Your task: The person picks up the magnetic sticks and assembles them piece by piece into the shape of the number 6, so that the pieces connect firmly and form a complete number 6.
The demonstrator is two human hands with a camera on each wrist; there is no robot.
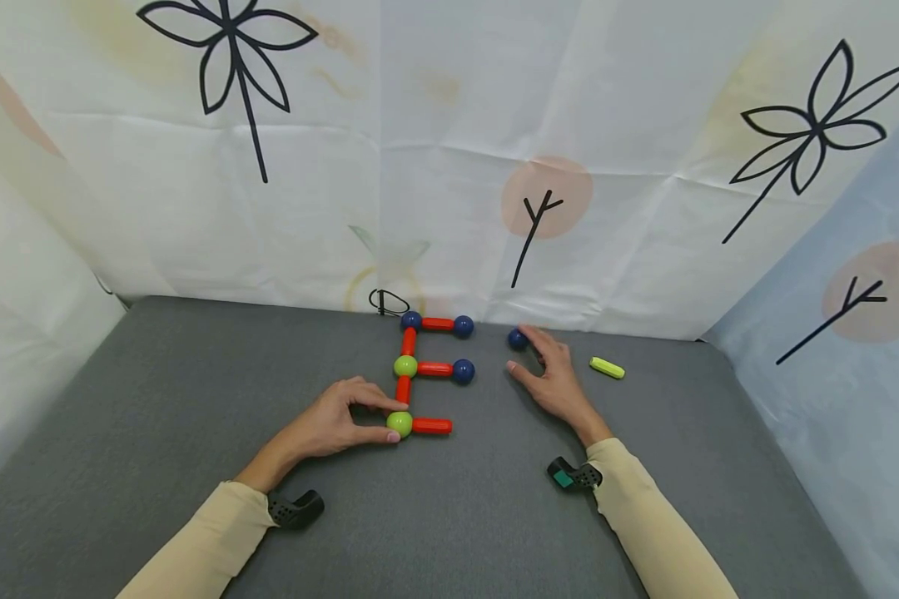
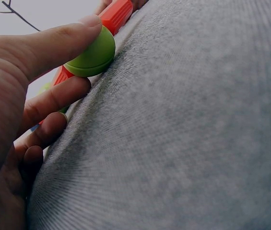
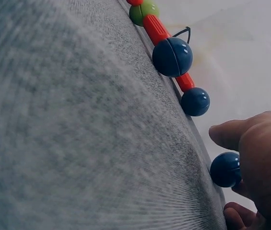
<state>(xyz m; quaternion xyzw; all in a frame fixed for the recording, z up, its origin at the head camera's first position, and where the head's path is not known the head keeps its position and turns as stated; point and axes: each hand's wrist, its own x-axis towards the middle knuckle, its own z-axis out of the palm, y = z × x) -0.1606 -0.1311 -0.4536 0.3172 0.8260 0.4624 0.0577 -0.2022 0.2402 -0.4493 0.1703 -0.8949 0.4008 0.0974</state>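
On the grey table lies a figure shaped like the letter E, built of red rods (image 1: 434, 369) and balls. Blue balls (image 1: 463, 371) sit at its top corner and on the ends of the upper two arms. My left hand (image 1: 337, 420) pinches the lower green ball (image 2: 93, 56) between thumb and fingers; a red rod (image 1: 432, 426) with a bare right end sticks out from it. My right hand (image 1: 558, 387) reaches to a loose blue ball (image 1: 518, 339), fingers at its far side. The thumb (image 3: 229, 135) stands apart from that ball.
A loose yellow-green rod (image 1: 607, 368) lies to the right of my right hand. Patterned white cloth (image 1: 449, 208) hangs behind the table (image 1: 195, 391) and along its sides. A thin black loop (image 1: 389, 301) shows behind the figure's top corner.
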